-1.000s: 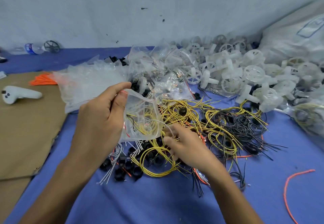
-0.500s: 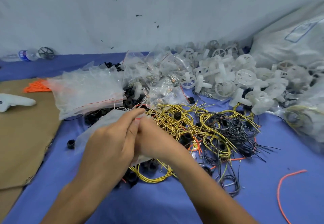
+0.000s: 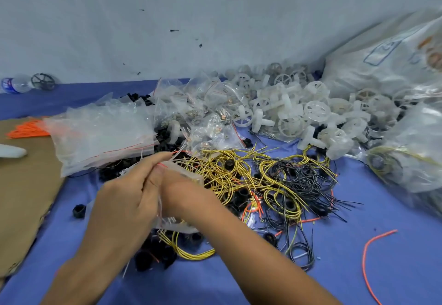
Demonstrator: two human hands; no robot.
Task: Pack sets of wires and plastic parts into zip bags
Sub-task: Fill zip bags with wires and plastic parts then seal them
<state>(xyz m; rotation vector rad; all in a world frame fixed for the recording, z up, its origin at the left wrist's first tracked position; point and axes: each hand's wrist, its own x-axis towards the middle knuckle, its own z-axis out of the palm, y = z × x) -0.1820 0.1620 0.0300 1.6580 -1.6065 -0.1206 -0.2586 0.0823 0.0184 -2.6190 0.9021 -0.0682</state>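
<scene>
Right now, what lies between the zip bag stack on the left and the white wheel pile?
A heap of small clear bags with parts inside, seen in the head view.

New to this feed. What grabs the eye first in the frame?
Centre front, the left hand pinches the top of a small clear plastic zip bag, with the right hand pressed close against it, its fingers hidden. Right of the hands, a tangle of yellow and black wires sprawls on the blue cloth. Behind that, a heap of white plastic wheel-shaped parts fills the back right.
</scene>
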